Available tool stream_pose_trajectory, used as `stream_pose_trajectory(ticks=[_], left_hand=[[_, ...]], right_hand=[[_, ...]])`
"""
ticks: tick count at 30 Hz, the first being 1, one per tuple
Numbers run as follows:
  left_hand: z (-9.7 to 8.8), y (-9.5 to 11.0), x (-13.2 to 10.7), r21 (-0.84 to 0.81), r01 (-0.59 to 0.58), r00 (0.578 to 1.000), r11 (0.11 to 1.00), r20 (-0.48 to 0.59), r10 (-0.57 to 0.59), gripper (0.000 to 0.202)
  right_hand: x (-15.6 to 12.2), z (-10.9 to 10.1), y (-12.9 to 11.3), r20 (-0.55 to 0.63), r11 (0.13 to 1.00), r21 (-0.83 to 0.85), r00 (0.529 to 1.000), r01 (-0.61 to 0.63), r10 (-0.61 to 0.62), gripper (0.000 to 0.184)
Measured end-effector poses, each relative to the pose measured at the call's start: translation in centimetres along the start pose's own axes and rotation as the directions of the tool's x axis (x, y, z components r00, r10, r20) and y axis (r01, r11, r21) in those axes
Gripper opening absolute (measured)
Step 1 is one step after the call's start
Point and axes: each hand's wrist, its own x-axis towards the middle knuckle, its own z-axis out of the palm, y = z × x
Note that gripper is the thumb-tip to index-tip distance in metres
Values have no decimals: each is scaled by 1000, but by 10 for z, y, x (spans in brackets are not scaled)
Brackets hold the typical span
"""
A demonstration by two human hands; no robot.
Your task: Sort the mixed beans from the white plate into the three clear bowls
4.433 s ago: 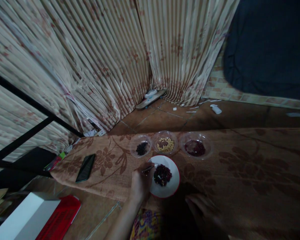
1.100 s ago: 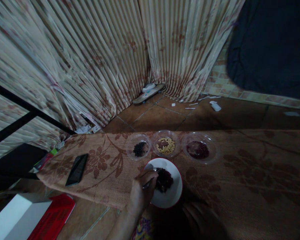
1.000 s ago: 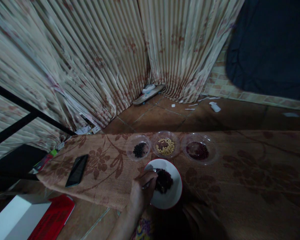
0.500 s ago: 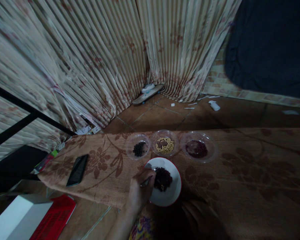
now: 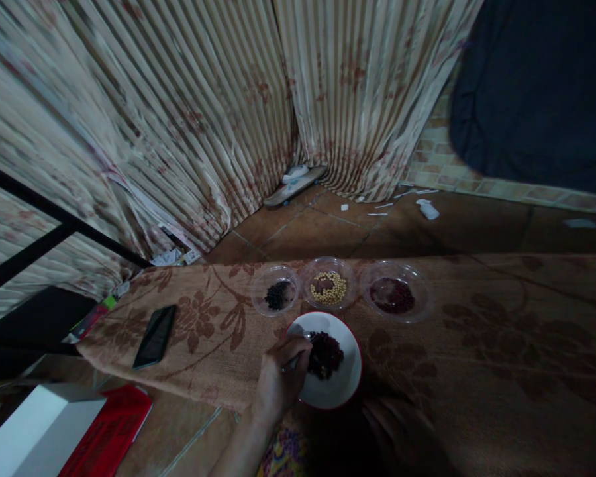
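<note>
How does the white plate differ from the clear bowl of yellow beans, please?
The white plate is opaque, red-rimmed and larger; the clear bowl is see-through and smaller. The plate holds a dark reddish-black heap; the bowl holds only yellow beans. The left hand holds a thin metal tool over the plate; the bowl is untouched. Both are round, on the floral cloth.

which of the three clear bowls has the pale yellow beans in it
The middle bowl holds the pale yellow beans. The bowl left of it holds black beans, and the bowl right of it holds dark red ones.
</note>
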Motion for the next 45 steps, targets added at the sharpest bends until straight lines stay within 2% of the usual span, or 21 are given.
stream_pose_trajectory(ticks=[6, 15, 22, 35, 45], left_hand=[[0, -3, -2, 5, 3, 1000, 1000, 8, -3, 14], [-5, 5, -3, 9, 19, 999, 1000, -29, -19, 13], [-2, 0, -5, 49, 63, 997, 997, -52, -61, 13], [-7, 11, -4, 24, 57, 996, 998, -67, -55, 12], [-2, 6, -3, 54, 51, 996, 997, -74, -47, 11]], right_hand=[[2, -3, -2, -4, 1000, -6, 1000, -10, 10, 26], [4, -3, 0, 13, 1000, 11, 1000, -5, 5, 31], [5, -4, -1, 23, 1000, 12, 1000, -20, 19, 32], [7, -7, -3, 17, 1000, 0, 1000, -7, 7, 32], [9, -8, 0, 20, 1000, -1, 1000, 8, -8, 28]])
